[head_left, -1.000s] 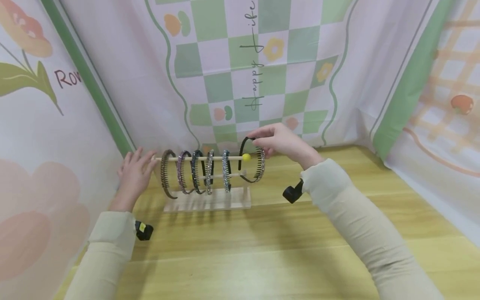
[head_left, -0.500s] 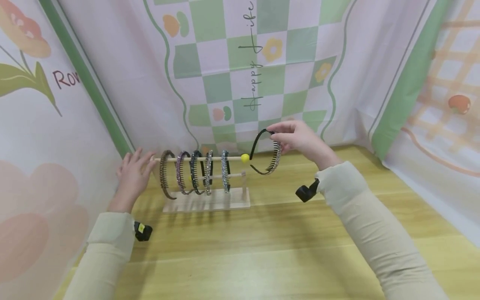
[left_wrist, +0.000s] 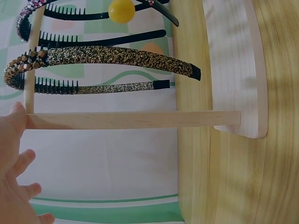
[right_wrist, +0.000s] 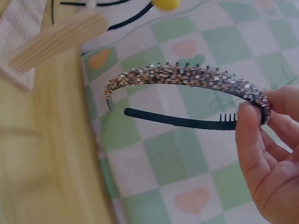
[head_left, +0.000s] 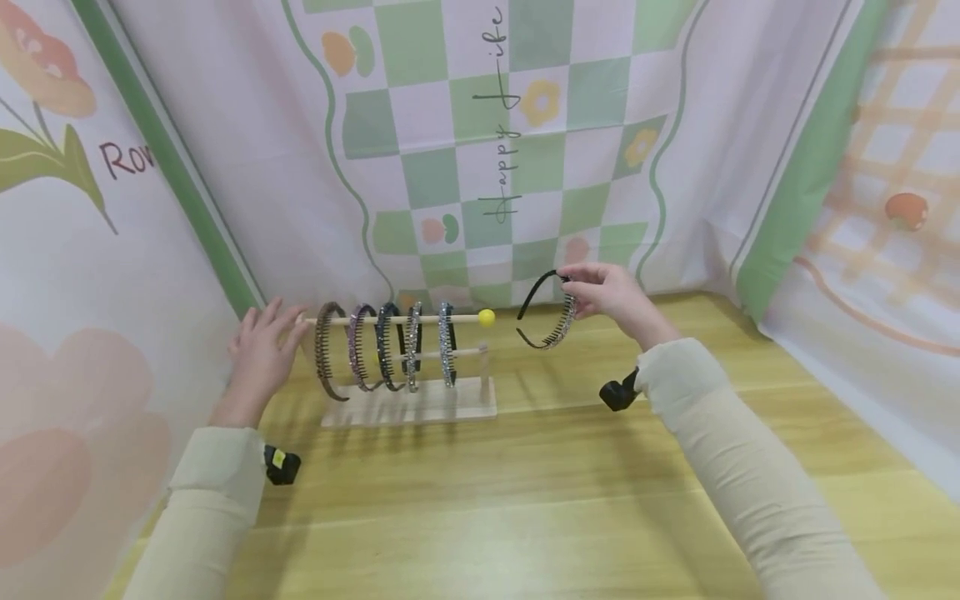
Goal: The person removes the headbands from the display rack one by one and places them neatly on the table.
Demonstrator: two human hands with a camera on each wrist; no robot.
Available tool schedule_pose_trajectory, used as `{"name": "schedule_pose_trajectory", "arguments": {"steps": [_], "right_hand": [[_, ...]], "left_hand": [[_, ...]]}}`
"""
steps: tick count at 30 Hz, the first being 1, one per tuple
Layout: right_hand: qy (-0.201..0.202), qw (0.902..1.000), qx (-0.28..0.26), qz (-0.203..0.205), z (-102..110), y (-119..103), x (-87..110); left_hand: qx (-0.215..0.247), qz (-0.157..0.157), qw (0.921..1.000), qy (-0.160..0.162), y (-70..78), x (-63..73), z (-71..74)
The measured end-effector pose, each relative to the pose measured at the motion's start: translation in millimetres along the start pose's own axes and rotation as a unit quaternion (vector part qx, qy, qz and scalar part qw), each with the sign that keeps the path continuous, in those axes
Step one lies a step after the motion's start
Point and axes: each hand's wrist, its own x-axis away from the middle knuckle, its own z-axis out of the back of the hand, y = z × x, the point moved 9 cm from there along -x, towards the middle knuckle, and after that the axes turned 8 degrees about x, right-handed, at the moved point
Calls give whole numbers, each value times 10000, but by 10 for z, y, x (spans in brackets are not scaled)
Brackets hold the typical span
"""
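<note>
My right hand pinches a beaded headband between thumb and fingers, its inner side toothed and its black ends pointing left. That headband hangs in the air, apart from the wooden stand and right of the yellow ball that tips the upper rod. Several glittery headbands hang along the rods; the leftmost is a brown-gold headband, and the rightmost is a silvery-blue headband. At the stand's left end my left hand has its fingers spread, the thumb touching the top of the wooden upright.
The stand sits on a wood-grain table near its back edge. Behind it hangs a green-and-white checked curtain. More printed fabric walls close in the left and right sides.
The headband in my right hand has come off the upper rod's end, moving right, then settling slightly lower. My left hand stays at the stand's left end.
</note>
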Motion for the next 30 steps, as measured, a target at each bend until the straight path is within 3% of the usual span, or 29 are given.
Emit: {"name": "schedule_pose_trajectory", "arguments": {"steps": [8, 14, 30], "right_hand": [[-414, 9989, -20, -210, -99, 303, -42], [-493, 9983, 2, -298, -193, 474, -71], [-331, 9960, -219, -799, -449, 1002, -107]], "left_hand": [[-54, -86, 9999, 1, 13, -22, 28], [-125, -101, 9999, -51, 12, -22, 16], [-227, -86, 9997, -36, -9, -21, 9]]}}
